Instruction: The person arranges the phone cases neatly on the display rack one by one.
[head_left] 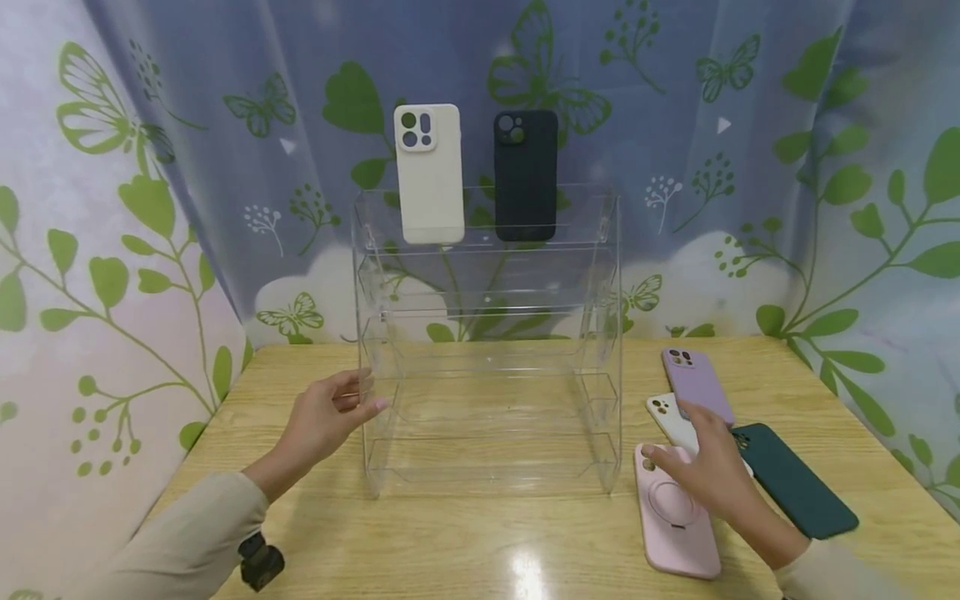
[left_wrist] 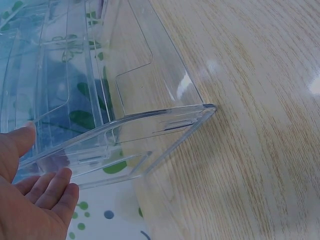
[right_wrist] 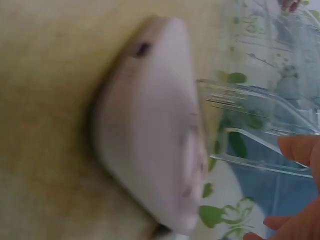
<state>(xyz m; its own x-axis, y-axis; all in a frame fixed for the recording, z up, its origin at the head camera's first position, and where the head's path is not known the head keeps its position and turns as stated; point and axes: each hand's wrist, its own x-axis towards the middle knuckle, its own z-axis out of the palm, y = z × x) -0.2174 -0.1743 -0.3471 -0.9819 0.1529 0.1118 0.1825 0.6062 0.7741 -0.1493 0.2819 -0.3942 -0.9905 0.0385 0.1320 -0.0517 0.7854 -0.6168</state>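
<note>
A clear tiered display stand (head_left: 491, 479) stands on the table. My left hand (head_left: 318, 421) is at its left side panel, thumb on one face and fingers on the other, as the left wrist view also shows. On the top tier lean a white phone case (head_left: 431, 192) and a black phone case (head_left: 525, 183). My right hand (head_left: 712, 467) is over the phone cases on the right, fingers spread and holding nothing. Beneath or beside it lie a pink case with a ring (head_left: 678, 542), a partly hidden white case (head_left: 675, 423), a purple case (head_left: 701, 385) and a dark green case (head_left: 802, 483).
The wooden table (head_left: 300, 550) backs onto a curtain (head_left: 315, 167) with leaf and butterfly prints, which also runs along both sides. The stand's lower tiers hold no cases. In the right wrist view the pink case (right_wrist: 150, 130) is blurred and close.
</note>
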